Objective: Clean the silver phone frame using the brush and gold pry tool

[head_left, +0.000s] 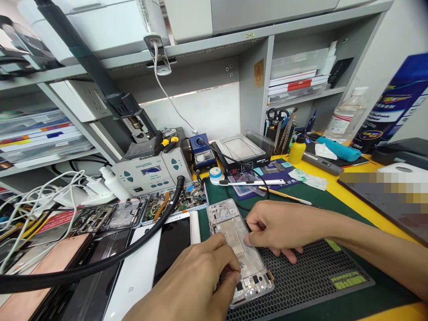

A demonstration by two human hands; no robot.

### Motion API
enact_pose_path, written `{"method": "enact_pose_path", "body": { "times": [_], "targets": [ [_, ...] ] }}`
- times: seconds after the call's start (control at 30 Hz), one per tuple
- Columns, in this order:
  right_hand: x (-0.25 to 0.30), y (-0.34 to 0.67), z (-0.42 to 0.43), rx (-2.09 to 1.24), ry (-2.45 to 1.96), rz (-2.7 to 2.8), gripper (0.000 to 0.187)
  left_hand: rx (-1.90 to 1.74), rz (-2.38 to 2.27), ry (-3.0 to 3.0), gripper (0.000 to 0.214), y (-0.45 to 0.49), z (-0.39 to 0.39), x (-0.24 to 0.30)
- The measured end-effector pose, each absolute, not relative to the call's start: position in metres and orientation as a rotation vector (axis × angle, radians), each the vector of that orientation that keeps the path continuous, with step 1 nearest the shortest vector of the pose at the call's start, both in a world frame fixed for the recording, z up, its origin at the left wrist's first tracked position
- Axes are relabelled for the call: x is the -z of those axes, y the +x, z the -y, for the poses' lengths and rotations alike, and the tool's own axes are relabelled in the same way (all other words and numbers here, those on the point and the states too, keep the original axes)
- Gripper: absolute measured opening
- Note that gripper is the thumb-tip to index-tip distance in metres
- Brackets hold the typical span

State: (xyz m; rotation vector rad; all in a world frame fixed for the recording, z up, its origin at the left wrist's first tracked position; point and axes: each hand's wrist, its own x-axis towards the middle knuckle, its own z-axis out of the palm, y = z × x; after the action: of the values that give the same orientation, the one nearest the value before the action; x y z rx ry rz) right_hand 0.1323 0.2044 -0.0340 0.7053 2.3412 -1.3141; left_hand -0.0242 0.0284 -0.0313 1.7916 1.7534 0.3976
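A silver phone mid-frame point(245, 256), its inside facing up, lies slanted on a dark honeycomb-patterned mat point(301, 276). Over its lower left part is my left hand point(203, 281), thumb and forefinger pressed together; whatever they pinch is hidden. My right hand point(279, 227) is at the frame's right edge. Its thumb presses on the frame's inner face and its forefinger is curled by the edge, while the lower fingers reach down over the mat. Bare metal, small chips and a connector show at the frame's bottom end.
Left lie a white phone back point(130, 272), a tray of phone parts point(187, 198) and a thick black hose point(143, 243) from the rework station point(152, 171). Behind are a white-handled brush point(257, 182), a heating plate point(244, 149) and a yellow bottle point(297, 150). A dark panel point(384, 200) lies right.
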Motion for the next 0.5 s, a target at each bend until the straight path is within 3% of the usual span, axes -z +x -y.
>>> {"method": "enact_pose_path", "body": {
  "times": [0.5],
  "targets": [
    [0.026,0.137,-0.221,1.306,0.726,-2.289,0.031,-0.354,-1.779,1.796,0.01,-0.024,-0.032,0.045]
  ]
}}
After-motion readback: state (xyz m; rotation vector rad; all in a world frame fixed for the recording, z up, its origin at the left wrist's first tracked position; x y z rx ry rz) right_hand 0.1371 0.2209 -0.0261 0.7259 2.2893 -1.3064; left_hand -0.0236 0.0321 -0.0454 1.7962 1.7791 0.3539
